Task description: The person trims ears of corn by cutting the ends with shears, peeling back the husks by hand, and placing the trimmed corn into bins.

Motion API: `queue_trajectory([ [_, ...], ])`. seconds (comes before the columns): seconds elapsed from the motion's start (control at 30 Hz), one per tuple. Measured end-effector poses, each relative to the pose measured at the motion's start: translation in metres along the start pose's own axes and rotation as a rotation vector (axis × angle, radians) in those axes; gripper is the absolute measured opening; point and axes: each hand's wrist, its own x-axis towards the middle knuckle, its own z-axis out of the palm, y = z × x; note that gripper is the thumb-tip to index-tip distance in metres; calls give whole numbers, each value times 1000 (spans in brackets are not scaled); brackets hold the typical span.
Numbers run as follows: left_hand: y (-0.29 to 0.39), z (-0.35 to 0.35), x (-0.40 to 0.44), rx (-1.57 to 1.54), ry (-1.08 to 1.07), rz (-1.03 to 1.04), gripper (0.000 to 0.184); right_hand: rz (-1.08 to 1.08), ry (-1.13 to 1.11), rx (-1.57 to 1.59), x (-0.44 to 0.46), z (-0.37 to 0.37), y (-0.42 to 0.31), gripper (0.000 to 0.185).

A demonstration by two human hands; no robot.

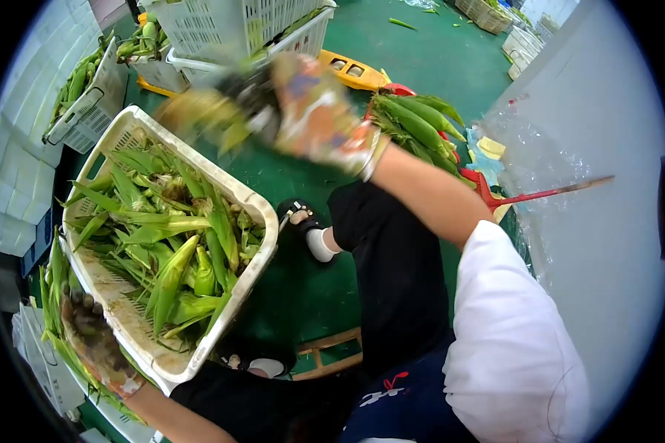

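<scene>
The right gloved hand (310, 111) was motion-blurred, smeared yellow-green corn husk (203, 118) at its fingertips; whether it gripped that husk, I couldn't tell. Nearer the body and left of that grip, 1 white plastic crate (266, 214) held green corn husks (166, 247). The left gloved hand (96, 343), fingers bent, was beside the crate's outer side; its hold couldn't be told. Unshucked corn ears (417, 122) lay right of the right grip.

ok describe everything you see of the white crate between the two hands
The white crate looks like plastic: rectangular, with rounded corners, a thick rim and slotted walling. Brown stains mark its inside. It stands open-topped on the person's left, loaded with green corn husks. The gloved left hand is beside its rim; contact is unclear.
</scene>
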Motion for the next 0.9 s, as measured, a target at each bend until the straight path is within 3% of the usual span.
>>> queue_trajectory([
  [0.03,-1,-13,-1,17,28,-13,35,56,-4,46,-4,8,43,35],
  [0.13,7,-38,-20,266,50,79,35,191,102,-174,-27,16,135,61],
  [0.17,9,-34,-23,263,74,83,35,309,74,-203,-42,24,172,57],
  [0.23,17,-27,-33,240,342,-105,38,609,-33,-286,-78,39,230,53],
  [0.27,21,-55,-35,465,190,-74,41,603,52,-224,-106,52,261,56],
  [0.3,20,-96,-33,684,373,-58,40,694,-35,-366,-112,60,271,56],
  [0.37,19,-155,-40,840,463,-83,32,668,-135,-137,-109,61,250,57],
  [0.43,11,-260,-50,864,475,-8,31,138,71,-79,-117,94,289,58],
  [0.47,10,-311,-54,1451,485,180,33,126,46,-133,-115,102,306,58],
  [0.5,19,-278,-59,1153,654,-177,38,220,-38,-245,-108,106,304,57],
  [0.57,5,-347,-60,1465,701,-233,41,333,-135,-414,-100,111,302,55],
  [0.6,-7,-363,-61,1596,675,-157,42,370,-186,-486,-98,113,302,55],
  [0.7,-46,-353,-31,1711,606,145,44,409,-246,-601,-92,114,295,53],
  [0.77,-52,-306,-5,1782,639,195,49,414,-255,-659,-84,116,289,51],
  [0.83,-47,-272,14,1872,537,299,52,410,-255,-716,-76,117,284,50],
  [0.9,-54,-275,41,1968,579,116,53,408,-256,-763,-71,114,281,49],
])
